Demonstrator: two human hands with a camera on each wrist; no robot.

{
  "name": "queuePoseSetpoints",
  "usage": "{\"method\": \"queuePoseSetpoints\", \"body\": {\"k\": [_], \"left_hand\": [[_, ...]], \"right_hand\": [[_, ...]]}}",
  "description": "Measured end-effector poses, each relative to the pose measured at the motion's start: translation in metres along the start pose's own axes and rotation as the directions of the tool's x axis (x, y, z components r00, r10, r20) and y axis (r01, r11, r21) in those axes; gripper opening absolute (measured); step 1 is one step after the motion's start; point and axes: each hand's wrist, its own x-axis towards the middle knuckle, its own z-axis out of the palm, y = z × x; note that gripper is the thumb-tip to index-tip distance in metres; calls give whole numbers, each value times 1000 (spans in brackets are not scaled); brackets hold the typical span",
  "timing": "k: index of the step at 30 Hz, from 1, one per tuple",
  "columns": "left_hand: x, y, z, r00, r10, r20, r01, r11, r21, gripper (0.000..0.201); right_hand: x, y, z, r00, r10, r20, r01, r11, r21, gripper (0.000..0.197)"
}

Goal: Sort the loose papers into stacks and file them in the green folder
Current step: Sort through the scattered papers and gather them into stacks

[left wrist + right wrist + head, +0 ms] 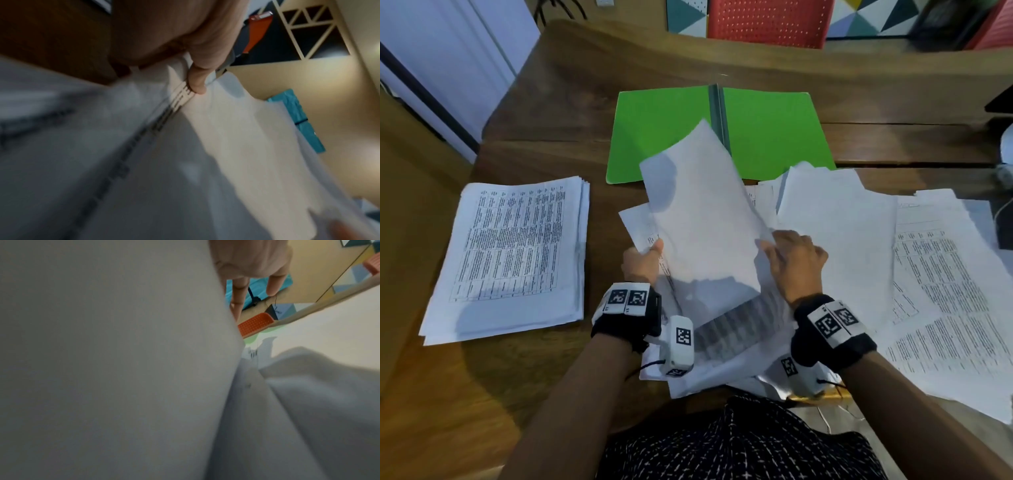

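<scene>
A green folder [664, 130] lies open and flat at the middle back of the wooden desk [544, 102]. In front of it I hold a white sheet [702, 219] lifted and tilted, blank side up. My left hand [642, 262] pinches its left edge; in the left wrist view the thumb [198, 81] presses on the paper [236, 138]. My right hand [796, 260] grips the sheet's right edge, its fingers [274, 285] showing past the paper [113, 369]. Under both hands lie several loose printed papers [736, 342]. A neat stack [510, 253] of printed sheets sits at the left.
More loose papers [935, 274] spread over the right side of the desk, some overhanging its front edge. A red perforated chair [767, 20] stands behind the desk. A white rounded object [1007, 147] and a cable sit at the far right edge.
</scene>
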Motion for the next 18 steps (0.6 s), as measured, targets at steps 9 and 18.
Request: {"method": "queuePoseSetpoints", "body": {"k": [9, 18], "left_hand": [[-7, 11, -5, 977, 196, 88, -199, 980, 25, 70], [7, -3, -4, 982, 33, 184, -1, 986, -168, 137]], "right_hand": [[32, -16, -75, 887, -171, -430, 240, 964, 112, 37], [-41, -54, -12, 757, -373, 537, 520, 841, -148, 43]]}}
